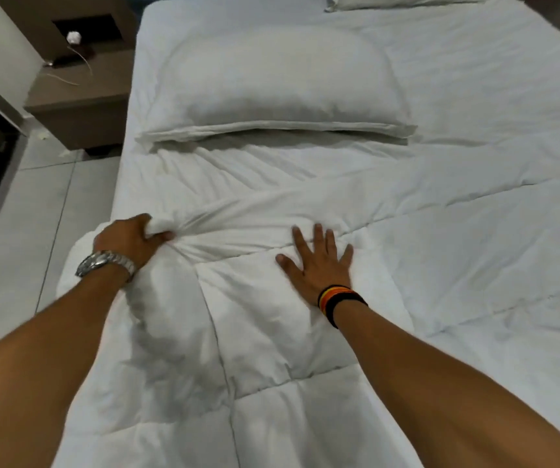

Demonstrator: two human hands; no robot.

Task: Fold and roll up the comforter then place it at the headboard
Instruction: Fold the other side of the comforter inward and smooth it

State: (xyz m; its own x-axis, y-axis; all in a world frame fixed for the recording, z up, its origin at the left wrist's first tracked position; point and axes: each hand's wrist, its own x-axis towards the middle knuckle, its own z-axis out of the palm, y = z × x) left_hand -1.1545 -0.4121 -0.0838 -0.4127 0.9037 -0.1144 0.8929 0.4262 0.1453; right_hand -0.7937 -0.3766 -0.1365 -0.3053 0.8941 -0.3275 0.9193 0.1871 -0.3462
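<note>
- Comforter [305, 332]: one, white, quilted in stitched panels. It lies spread over the near part of the bed [474, 62], wrinkled, its edge bunched at the bed's left side.
- Pillows: two in view. One full pillow [272, 86] lies flat across the bed just beyond the comforter's far folds; a second pillow [407, 0] shows only as a corner at the top edge of the view.
- Nightstand [79, 96]: one, brown, beside the bed on the left, standing on the tiled floor [35, 214]. A small white object [73, 37] sits in its open niche; what it is cannot be told. A thin white cable [82, 60] trails over its top.
- Hands: two, both bare, both on the comforter, well apart.
- Left hand [130, 238]: fingers curled into a fist around a gathered wad of the comforter at the bed's left edge, thumb pressed against the cloth. Wrist carries one metal watch [106, 261]. Forearm extended forward from the lower left.
- Right hand [319, 265]: palm down, fingers spread, lying flat on the comforter near a stitched seam; nothing gripped. Wrist carries banded bracelets [339, 300], black with orange and yellow; their count is unclear. Forearm extended from the lower right.
</note>
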